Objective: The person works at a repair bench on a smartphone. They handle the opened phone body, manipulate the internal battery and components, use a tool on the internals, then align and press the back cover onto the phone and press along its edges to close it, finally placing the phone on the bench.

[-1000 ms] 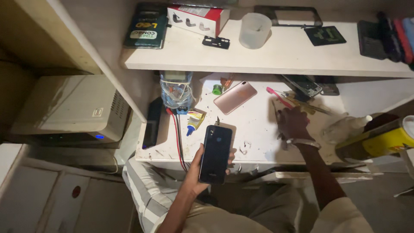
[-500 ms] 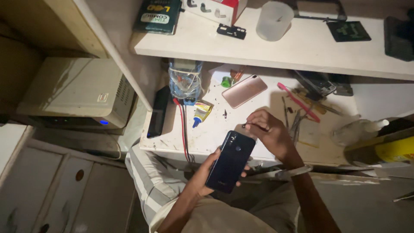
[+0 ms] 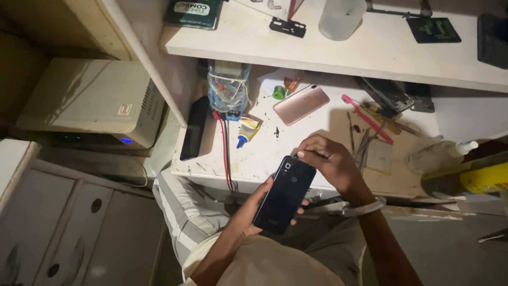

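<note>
My left hand (image 3: 247,216) holds a dark blue phone (image 3: 283,194), back side up, over my lap at the front edge of the white worktable (image 3: 264,159). My right hand (image 3: 330,164) is curled at the phone's top corner, its fingertips pinched against that edge; whether they hold a small tool I cannot tell. A pink-gold phone (image 3: 300,104) lies back up on the table beyond my hands.
Tweezers and thin tools (image 3: 362,143), a pink toothbrush (image 3: 366,118) and a small glue tube (image 3: 246,131) lie on the table. A clear bottle (image 3: 227,90) with red wires stands at left. A spray bottle (image 3: 436,155) and yellow can (image 3: 471,180) sit right. A cluttered shelf (image 3: 370,53) hangs above.
My right hand left the tools on the right of the table and came to the top of the dark phone. My left hand lowered the phone toward my lap.
</note>
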{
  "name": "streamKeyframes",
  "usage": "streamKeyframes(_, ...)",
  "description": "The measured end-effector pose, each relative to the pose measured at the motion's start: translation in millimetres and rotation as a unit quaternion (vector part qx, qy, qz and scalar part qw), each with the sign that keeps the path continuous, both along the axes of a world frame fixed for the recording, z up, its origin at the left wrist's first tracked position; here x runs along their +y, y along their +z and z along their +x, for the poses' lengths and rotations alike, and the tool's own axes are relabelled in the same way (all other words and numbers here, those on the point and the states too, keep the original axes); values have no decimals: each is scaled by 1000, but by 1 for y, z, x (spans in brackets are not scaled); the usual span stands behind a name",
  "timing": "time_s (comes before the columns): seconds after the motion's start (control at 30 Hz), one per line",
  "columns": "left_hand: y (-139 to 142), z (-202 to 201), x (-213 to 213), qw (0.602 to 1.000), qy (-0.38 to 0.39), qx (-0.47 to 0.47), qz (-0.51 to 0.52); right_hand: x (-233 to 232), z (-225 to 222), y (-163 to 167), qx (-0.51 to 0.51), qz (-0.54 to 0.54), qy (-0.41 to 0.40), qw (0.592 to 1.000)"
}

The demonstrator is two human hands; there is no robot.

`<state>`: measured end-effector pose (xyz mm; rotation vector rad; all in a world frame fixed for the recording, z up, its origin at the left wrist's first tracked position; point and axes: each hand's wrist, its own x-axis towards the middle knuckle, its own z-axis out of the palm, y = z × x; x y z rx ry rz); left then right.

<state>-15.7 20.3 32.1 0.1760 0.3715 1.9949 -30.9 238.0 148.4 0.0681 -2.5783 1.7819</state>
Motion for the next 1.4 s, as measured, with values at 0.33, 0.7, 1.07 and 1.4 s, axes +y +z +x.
streamKeyframes(0.33,18,3,-6,998,24,40,-31,-6,5,7,-36,-32,-26,998)
streamKeyframes(0.7,6,6,-2,1000,1,-19,-8,-11,9,-3,-46,-106,-22,993)
streamKeyframes(1.07,-4,10,1,998,-3,-64,28,-9,9,-19,-183,-325,-34,927)
streamKeyframes(1.4,-1,12,1,981,-21,-169,94,-14,25,10,-93,-270,56,957)
